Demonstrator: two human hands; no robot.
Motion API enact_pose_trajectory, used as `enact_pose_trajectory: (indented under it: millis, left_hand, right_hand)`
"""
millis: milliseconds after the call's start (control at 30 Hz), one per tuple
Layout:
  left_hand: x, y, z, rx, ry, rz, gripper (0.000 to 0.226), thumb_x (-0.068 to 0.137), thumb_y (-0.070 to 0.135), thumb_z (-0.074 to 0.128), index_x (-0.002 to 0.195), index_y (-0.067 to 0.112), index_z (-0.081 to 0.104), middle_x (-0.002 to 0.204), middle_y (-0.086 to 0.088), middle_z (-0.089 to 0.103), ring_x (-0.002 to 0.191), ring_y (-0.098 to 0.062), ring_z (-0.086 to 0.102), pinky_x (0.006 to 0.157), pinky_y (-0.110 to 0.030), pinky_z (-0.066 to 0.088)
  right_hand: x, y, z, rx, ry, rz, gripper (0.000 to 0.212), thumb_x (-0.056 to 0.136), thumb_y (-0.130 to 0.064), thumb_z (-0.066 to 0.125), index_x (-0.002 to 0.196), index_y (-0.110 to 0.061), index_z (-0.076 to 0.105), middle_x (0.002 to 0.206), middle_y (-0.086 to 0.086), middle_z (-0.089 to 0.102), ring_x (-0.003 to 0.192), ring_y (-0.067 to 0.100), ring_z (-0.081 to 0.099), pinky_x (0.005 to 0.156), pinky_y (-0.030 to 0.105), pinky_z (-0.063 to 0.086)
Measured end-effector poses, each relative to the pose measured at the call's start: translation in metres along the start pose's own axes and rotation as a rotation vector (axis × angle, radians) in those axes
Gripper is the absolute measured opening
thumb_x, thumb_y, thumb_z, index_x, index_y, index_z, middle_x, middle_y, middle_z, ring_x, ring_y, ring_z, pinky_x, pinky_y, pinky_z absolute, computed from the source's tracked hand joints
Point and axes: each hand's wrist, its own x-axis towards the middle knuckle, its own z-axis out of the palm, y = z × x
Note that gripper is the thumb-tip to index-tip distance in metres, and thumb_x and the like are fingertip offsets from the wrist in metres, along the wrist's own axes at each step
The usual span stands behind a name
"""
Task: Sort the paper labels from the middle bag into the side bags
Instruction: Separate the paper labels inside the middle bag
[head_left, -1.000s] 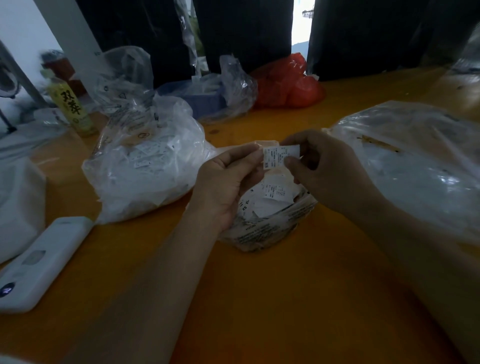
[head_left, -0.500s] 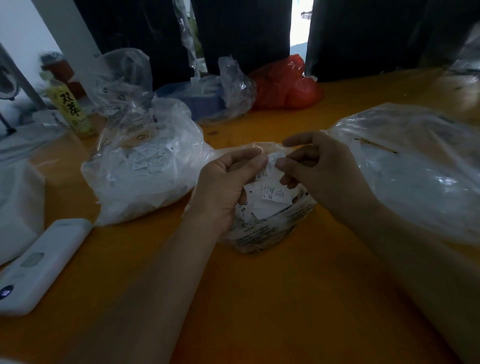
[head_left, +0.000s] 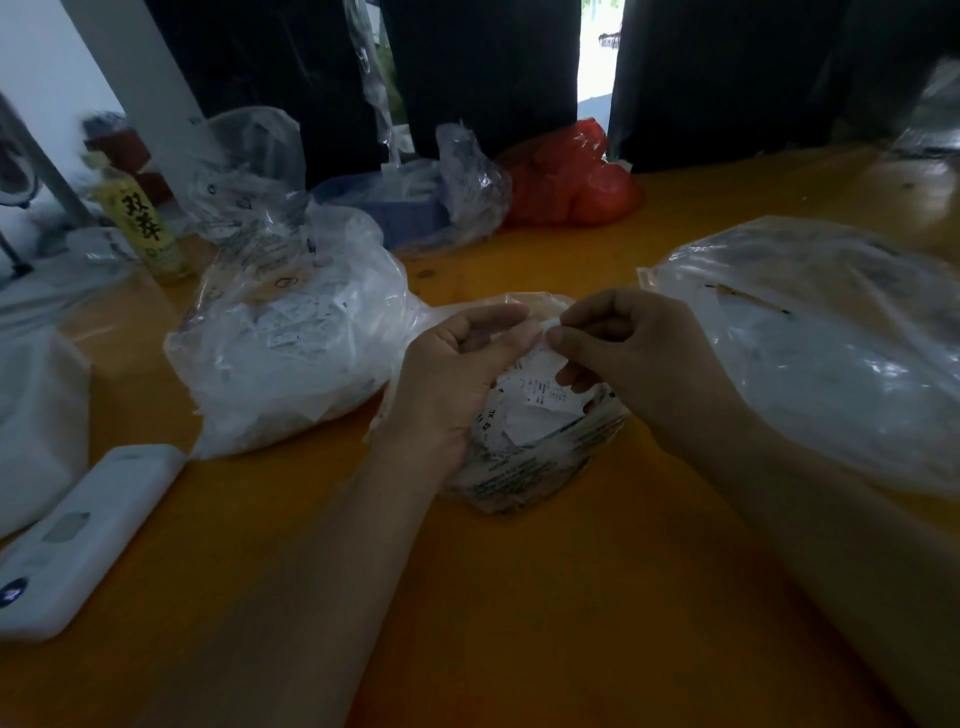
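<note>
— What sort of place is this?
— A packing workshop, seemingly: an orange worktable (head_left: 519, 597) crowded with plastic bags of labels (head_left: 291, 332), dark garments (head_left: 483, 67) hanging at the far side.

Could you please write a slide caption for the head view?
Both hands pinch a paper label above the middle bag.

orange table (head_left: 519, 597), red bag (head_left: 566, 179), white labels (head_left: 530, 405) (black print)

A white device (head_left: 78, 540), a yellow-labelled bottle (head_left: 143, 228) and a red bag (head_left: 566, 176) sit on the orange table (head_left: 519, 597).
</note>
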Motion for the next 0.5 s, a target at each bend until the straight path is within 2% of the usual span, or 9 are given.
enact_pose_trajectory:
  millis: [100,167,267,300,367,433,500]
  left_hand:
    - [-0.0007,0.0003,0.0015,-0.047,0.005,-0.039,0.022,0.083,0.013,0.085,0.104,0.015,0.079,0.101,-0.006,0.082,0.089,-0.016,0.079,0.069,-0.022,0.059]
    - [0.0018,0.0005,0.0007,-0.058,0.040,-0.058,0.022,0.081,0.018,0.086,0.102,0.018,0.080,0.105,-0.006,0.081,0.096,-0.017,0.078,0.074,-0.026,0.058]
    - [0.0032,0.0015,-0.0008,-0.090,0.041,-0.074,0.030,0.073,0.026,0.088,0.102,0.021,0.081,0.107,-0.004,0.081,0.099,-0.015,0.077,0.073,-0.024,0.056]
    - [0.0034,0.0010,-0.0013,-0.090,0.028,-0.082,0.031,0.074,0.027,0.087,0.104,0.020,0.080,0.108,-0.005,0.081,0.099,-0.015,0.078,0.072,-0.023,0.056]
    - [0.0024,0.0008,-0.0006,-0.112,-0.017,-0.107,0.034,0.077,0.025,0.086,0.109,0.015,0.078,0.107,-0.008,0.081,0.096,-0.017,0.078,0.071,-0.024,0.059]
    - [0.0024,0.0012,0.0008,-0.141,-0.051,-0.130,0.047,0.072,0.029,0.086,0.115,0.011,0.076,0.108,-0.010,0.081,0.101,-0.021,0.078,0.080,-0.032,0.062]
    - [0.0036,0.0018,0.0007,-0.150,-0.047,-0.134,0.048,0.070,0.030,0.085,0.114,0.011,0.077,0.104,-0.007,0.081,0.095,-0.016,0.078,0.076,-0.027,0.061]
  right_hand:
    - [-0.0010,0.0009,0.0017,-0.054,-0.002,-0.031,0.007,0.092,-0.031,0.072,0.094,-0.024,0.072,0.076,-0.005,0.076,0.067,0.012,0.074,0.064,0.028,0.061]
    - [-0.0022,-0.0004,0.0029,-0.114,0.023,-0.078,0.008,0.093,-0.041,0.068,0.089,-0.035,0.070,0.077,-0.013,0.075,0.067,0.007,0.073,0.063,0.024,0.061]
    - [-0.0056,-0.0058,0.0051,-0.142,-0.005,-0.117,0.018,0.085,-0.059,0.064,0.087,-0.043,0.069,0.080,-0.019,0.074,0.069,0.003,0.072,0.063,0.019,0.059]
    - [-0.0064,-0.0062,0.0065,-0.152,-0.027,-0.118,0.017,0.084,-0.059,0.065,0.089,-0.043,0.068,0.082,-0.020,0.073,0.071,0.003,0.072,0.064,0.020,0.060]
    - [-0.0057,-0.0032,0.0082,-0.168,-0.044,-0.122,0.007,0.088,-0.044,0.072,0.092,-0.040,0.068,0.086,-0.021,0.072,0.073,0.003,0.072,0.067,0.022,0.061]
    - [-0.0042,-0.0012,0.0075,-0.170,-0.005,-0.113,0.007,0.091,-0.031,0.073,0.092,-0.036,0.069,0.085,-0.019,0.072,0.073,0.003,0.072,0.068,0.023,0.061]
    - [-0.0026,-0.0015,0.0042,-0.157,0.045,-0.098,0.006,0.092,-0.029,0.072,0.092,-0.034,0.069,0.083,-0.017,0.073,0.071,0.003,0.072,0.066,0.020,0.059]
